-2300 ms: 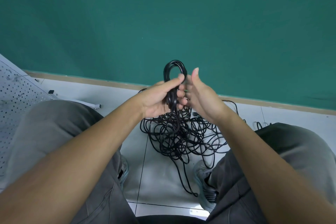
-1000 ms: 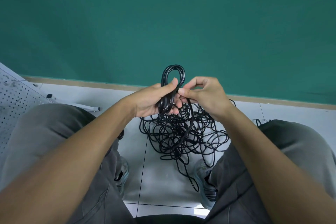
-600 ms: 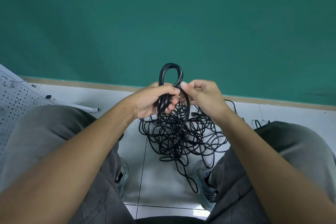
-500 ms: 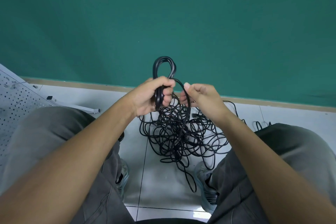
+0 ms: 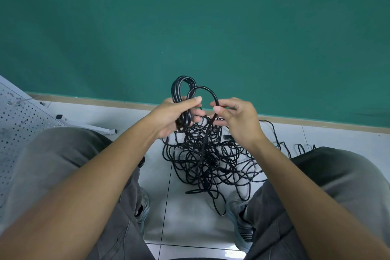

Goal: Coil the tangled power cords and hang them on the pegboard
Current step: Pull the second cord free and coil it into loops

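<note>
Black cord is gathering into a coil that the left hand is gripping in its curled fingers, while the right hand is pinching a fresh loop just right of it. To do this well, the person should be matching that loop to the others and laying it flat under the left thumb, feeding slack slowly from the tangle lying on the floor between the shoes. The pegboard is waiting at far left.
</note>
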Demonstrator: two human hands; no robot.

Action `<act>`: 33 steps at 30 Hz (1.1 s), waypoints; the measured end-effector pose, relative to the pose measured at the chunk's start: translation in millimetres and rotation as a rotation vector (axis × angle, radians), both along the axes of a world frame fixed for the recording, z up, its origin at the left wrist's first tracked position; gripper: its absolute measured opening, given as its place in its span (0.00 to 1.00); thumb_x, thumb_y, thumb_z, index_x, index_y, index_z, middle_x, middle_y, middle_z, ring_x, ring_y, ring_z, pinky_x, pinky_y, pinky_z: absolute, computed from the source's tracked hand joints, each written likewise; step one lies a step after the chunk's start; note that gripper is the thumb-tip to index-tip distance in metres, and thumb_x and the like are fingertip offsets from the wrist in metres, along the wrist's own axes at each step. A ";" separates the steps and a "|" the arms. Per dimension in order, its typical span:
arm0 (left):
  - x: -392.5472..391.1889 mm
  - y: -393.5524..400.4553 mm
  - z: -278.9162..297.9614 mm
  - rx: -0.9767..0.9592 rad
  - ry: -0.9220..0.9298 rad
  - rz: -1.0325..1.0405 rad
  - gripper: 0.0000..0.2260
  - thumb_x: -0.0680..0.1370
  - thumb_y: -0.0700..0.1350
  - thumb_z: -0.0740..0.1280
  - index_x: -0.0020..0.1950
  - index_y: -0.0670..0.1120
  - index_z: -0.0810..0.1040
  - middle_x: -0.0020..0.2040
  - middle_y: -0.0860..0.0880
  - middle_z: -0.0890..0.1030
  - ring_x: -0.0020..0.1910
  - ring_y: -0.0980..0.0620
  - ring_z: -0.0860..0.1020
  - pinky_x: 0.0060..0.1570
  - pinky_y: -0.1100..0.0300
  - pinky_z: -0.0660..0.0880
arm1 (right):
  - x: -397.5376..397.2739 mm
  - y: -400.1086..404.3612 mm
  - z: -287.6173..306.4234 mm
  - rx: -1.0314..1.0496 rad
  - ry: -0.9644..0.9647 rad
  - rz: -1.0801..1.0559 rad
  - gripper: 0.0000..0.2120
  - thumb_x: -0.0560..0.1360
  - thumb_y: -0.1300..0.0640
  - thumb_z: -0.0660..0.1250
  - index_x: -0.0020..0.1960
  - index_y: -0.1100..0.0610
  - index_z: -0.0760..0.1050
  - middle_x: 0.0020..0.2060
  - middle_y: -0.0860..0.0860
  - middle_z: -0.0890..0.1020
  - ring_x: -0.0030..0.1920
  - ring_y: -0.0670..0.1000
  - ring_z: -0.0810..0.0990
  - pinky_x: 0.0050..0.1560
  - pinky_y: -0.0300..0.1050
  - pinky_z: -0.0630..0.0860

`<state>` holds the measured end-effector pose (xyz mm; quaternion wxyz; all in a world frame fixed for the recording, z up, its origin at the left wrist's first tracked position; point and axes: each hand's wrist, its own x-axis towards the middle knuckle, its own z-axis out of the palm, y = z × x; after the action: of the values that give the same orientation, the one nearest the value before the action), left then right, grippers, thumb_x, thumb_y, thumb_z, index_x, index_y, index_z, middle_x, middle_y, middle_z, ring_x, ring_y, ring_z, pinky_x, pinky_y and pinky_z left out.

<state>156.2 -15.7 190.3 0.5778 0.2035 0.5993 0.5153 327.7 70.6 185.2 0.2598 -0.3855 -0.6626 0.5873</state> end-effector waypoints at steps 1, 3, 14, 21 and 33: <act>1.4 -0.4 -2.1 -0.004 0.049 -0.023 0.12 0.80 0.50 0.71 0.55 0.42 0.83 0.47 0.46 0.88 0.43 0.51 0.86 0.47 0.60 0.82 | -0.5 -0.8 2.3 0.012 0.020 0.004 0.08 0.81 0.65 0.68 0.53 0.56 0.83 0.48 0.52 0.80 0.51 0.56 0.85 0.47 0.45 0.85; 4.7 -1.2 -5.2 0.007 0.134 -0.073 0.14 0.81 0.51 0.70 0.59 0.42 0.83 0.52 0.46 0.88 0.51 0.49 0.87 0.59 0.54 0.81 | -1.7 -3.2 6.7 0.032 0.048 0.021 0.09 0.80 0.66 0.68 0.53 0.55 0.84 0.46 0.50 0.80 0.50 0.53 0.86 0.48 0.46 0.85; 17.6 -4.6 5.7 0.094 -0.031 -0.320 0.15 0.86 0.48 0.60 0.63 0.41 0.80 0.58 0.43 0.86 0.60 0.47 0.84 0.58 0.60 0.80 | -2.6 -3.6 19.5 -0.080 0.118 -0.120 0.03 0.77 0.66 0.73 0.50 0.63 0.83 0.41 0.59 0.87 0.35 0.54 0.86 0.37 0.43 0.83; 18.5 -4.2 11.5 0.026 -0.034 -0.350 0.15 0.85 0.51 0.61 0.63 0.45 0.81 0.57 0.45 0.87 0.56 0.52 0.85 0.48 0.67 0.79 | -5.0 -4.7 18.5 0.088 0.133 -0.120 0.08 0.76 0.65 0.74 0.46 0.52 0.85 0.45 0.53 0.82 0.48 0.60 0.85 0.40 0.47 0.85; 18.6 -4.5 7.8 0.013 -0.019 -0.384 0.20 0.74 0.59 0.66 0.57 0.47 0.83 0.51 0.46 0.88 0.52 0.51 0.86 0.53 0.64 0.80 | -6.1 -2.7 20.9 -0.022 0.190 -0.098 0.06 0.75 0.67 0.74 0.46 0.56 0.85 0.45 0.58 0.85 0.44 0.60 0.86 0.42 0.48 0.85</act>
<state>174.9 -20.2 198.1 0.6698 0.3130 0.5408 0.4012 321.5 68.0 206.1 0.3455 -0.3629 -0.6087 0.6152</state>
